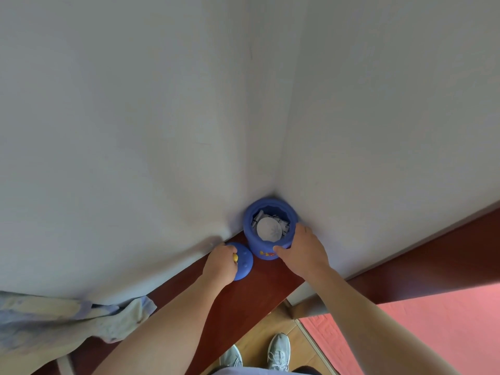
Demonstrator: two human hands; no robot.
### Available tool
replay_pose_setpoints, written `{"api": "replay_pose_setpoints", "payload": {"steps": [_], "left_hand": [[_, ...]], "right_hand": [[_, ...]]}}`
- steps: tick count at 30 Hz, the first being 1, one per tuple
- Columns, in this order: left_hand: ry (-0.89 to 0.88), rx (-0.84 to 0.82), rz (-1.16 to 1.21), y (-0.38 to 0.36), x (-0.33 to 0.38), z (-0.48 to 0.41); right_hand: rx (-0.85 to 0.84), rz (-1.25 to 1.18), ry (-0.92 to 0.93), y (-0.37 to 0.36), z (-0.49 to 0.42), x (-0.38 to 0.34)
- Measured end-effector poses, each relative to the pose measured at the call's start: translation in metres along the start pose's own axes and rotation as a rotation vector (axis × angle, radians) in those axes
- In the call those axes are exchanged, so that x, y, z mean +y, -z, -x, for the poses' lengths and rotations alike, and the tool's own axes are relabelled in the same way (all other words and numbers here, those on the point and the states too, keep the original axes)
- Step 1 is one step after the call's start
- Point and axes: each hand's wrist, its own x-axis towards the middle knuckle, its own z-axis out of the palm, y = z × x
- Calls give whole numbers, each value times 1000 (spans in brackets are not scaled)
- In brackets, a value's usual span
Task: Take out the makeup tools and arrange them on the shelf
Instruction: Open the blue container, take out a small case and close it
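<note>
The right hand [303, 253] sits just right of centre in the frame, wrapped around the right side of the jar [267, 228]: the thumb presses the jar's front wall low down, beside a small yellow and red mark, and the fingers curl round the far right of the rim. The left hand [220, 262] lies lower and to the left, closed on the lid [243, 261] — its fingers pinch the yellow knob [235, 257] on top, and the lid rests tilted on the shelf [243, 299], just beside the jar's left base without clearly touching it. The jar stands upright and open in the corner where the two white walls [121, 117] meet, at the far end of the dark red-brown shelf. Inside it, right next to the right hand's fingertips, a round white pad [267, 228] lies on top, with pale and dark items crammed around it; what they are is too small to tell. Both forearms run down from the hands toward the bottom edge of the frame. At lower left a crumpled pale cloth [67, 318] with blue and yellowish patches hangs over the shelf, well apart from the lid. At the bottom, between the arms, two grey shoes [278, 350] stand on a wood floor [270, 326], and a pink mat [419, 334] fills the lower right.
</note>
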Motion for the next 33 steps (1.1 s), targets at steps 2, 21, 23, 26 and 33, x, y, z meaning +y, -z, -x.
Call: {"api": "replay_pose_setpoints", "payload": {"steps": [2, 21, 23, 26, 33], "left_hand": [[6, -32, 32, 3, 0, 0], [-422, 147, 92, 95, 78, 0], [-454, 95, 38, 96, 91, -8], [-444, -6, -30, 93, 105, -21], [-349, -223, -151, 75, 118, -48]], "right_hand": [[1, -15, -2, 0, 0, 1], [0, -42, -15, -1, 1, -2], [8, -69, -15, -3, 2, -1], [30, -101, -14, -3, 1, 1], [40, -116, -2, -5, -2, 6]]}}
